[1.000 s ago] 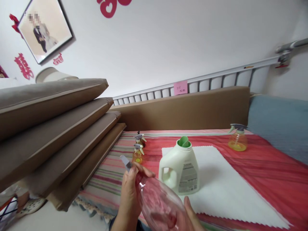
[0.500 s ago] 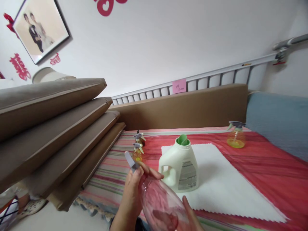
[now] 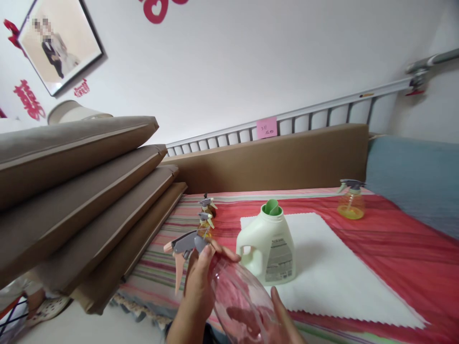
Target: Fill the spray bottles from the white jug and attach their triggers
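While left hand (image 3: 201,282) grips neck of clear pink rounded plastic spray bottle (image 3: 238,296), right hand (image 3: 284,319) cups lower side; bottle tilted, before pale green plastic jug (image 3: 268,241). Looks light, stiff, slippery; neck likely safest hold, base supported.
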A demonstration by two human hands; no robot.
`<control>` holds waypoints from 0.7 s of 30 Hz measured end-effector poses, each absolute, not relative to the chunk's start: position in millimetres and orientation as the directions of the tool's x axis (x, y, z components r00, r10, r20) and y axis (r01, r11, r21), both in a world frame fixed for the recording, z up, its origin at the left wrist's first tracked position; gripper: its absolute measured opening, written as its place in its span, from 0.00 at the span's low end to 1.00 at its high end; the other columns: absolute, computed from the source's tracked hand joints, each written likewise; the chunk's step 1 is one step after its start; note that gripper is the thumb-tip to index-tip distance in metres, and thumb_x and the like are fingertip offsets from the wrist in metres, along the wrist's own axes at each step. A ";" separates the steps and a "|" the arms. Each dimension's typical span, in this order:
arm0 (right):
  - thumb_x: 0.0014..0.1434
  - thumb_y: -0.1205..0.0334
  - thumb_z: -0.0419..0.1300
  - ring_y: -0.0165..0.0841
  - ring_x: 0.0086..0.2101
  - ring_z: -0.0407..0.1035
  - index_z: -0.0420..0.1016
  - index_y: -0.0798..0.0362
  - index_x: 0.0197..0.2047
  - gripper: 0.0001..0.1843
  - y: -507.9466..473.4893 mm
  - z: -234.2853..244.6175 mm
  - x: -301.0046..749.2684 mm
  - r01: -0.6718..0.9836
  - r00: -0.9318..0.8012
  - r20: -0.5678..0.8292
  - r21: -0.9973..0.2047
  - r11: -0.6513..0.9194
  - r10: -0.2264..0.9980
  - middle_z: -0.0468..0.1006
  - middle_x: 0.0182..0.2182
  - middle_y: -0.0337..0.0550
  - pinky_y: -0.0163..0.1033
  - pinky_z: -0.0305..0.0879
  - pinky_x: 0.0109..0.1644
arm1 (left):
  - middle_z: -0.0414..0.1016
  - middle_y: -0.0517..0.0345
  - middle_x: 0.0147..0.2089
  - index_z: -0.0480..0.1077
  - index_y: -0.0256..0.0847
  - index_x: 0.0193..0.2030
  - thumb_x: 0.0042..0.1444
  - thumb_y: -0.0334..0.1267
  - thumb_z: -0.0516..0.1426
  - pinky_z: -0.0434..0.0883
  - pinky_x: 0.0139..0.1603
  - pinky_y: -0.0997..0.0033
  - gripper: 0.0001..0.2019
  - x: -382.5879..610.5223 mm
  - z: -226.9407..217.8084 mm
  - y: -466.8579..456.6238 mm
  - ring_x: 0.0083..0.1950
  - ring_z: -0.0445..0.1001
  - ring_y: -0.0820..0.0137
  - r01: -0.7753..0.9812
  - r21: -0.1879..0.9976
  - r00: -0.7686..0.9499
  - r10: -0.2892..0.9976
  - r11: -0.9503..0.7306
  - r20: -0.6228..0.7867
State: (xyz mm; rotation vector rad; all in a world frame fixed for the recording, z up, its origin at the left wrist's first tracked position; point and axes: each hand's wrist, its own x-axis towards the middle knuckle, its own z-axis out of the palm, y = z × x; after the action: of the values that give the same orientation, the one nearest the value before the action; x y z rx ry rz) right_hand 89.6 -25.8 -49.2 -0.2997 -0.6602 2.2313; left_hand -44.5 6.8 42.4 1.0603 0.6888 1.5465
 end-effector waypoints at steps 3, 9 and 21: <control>0.40 0.31 0.60 0.38 0.35 0.75 0.71 0.47 0.51 0.40 -24.1 -48.0 89.1 -0.649 -0.606 0.041 -0.603 -0.464 0.794 0.78 0.43 0.48 0.46 0.70 0.45 | 0.76 0.54 0.29 0.65 0.39 0.32 0.55 0.47 0.56 0.69 0.41 0.63 0.12 -47.2 40.9 7.8 0.37 0.76 0.61 -0.427 0.867 -0.067 0.965 -0.257 0.253; 0.47 0.31 0.55 0.36 0.33 0.75 0.76 0.56 0.44 0.37 -23.3 -54.6 90.7 -0.593 -0.686 -0.057 -0.535 -0.602 0.726 0.80 0.27 0.44 0.42 0.69 0.45 | 0.75 0.54 0.30 0.64 0.40 0.31 0.50 0.50 0.59 0.70 0.40 0.63 0.15 -45.8 45.0 7.6 0.36 0.76 0.61 -0.298 0.904 -0.065 0.951 -0.307 0.302; 0.44 0.25 0.49 0.38 0.38 0.75 0.72 0.55 0.48 0.44 -24.2 -55.6 83.8 -0.628 -0.691 0.010 -0.504 -0.593 0.723 0.80 0.32 0.47 0.42 0.68 0.46 | 0.77 0.51 0.29 0.67 0.37 0.29 0.50 0.51 0.58 0.70 0.40 0.63 0.17 -52.8 48.1 9.8 0.34 0.76 0.61 -0.300 0.925 -0.010 0.971 -0.232 0.240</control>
State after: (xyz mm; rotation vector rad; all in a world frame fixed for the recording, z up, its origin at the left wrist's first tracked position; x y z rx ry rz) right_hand 83.8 -24.2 -55.6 -0.2504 -0.6181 2.2642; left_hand -52.8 9.8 48.1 1.1588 0.8373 1.4903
